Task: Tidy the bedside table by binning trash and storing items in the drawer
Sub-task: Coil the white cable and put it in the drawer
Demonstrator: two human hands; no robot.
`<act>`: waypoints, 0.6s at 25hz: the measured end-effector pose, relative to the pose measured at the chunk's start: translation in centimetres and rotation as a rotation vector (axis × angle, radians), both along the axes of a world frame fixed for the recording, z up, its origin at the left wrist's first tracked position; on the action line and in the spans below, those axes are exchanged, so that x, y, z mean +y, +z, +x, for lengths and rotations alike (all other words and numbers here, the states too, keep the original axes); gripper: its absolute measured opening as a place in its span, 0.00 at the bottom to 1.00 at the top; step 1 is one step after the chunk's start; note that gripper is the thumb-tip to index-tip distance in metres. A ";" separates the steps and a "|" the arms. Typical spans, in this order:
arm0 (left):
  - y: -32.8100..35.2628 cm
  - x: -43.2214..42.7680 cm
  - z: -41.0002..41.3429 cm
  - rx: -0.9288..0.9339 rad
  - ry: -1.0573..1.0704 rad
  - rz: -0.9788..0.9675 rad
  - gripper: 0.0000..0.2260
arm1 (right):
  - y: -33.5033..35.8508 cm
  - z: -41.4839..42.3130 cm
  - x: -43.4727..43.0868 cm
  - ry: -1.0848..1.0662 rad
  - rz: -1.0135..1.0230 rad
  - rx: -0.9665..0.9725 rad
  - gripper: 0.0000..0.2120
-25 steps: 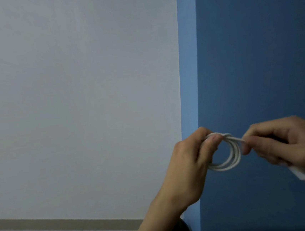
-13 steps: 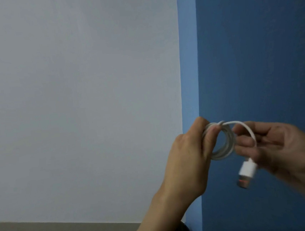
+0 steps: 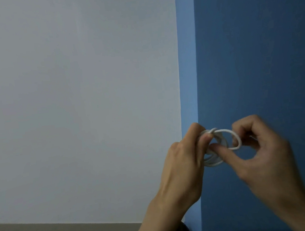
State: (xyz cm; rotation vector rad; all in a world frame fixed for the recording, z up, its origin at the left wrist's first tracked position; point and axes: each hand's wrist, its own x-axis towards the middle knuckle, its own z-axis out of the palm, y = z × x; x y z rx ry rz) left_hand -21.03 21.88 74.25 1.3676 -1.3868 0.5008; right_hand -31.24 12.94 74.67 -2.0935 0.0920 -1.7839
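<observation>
Right, left hand (image 3: 181,168) pinches the coiled white USB cable (image 3: 214,154), held up in front of the blue wall (image 3: 254,59); right hand (image 3: 264,158) fingers are clamped on the tail loop. Best to thread it thru the coil w/ steady tension, keeping the pinch so turns don't spring.

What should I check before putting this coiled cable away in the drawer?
1. Coil gripped: ok, the left hand pinches the white cable bundle.
2. Loose end under control: ok, the right hand holds a free loop beside the coil.
3. End tucked or tied off: not ok, that loop still stands out from the bundle.
4. Plug located: cannot tell, no plug shows.
5. Drawer open and in reach: cannot tell, only walls and floor in view.
</observation>
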 end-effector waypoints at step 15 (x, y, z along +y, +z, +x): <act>-1.0 -0.5 1.0 0.073 -0.006 0.039 0.17 | 0.9 0.9 -1.1 0.345 0.030 0.430 0.10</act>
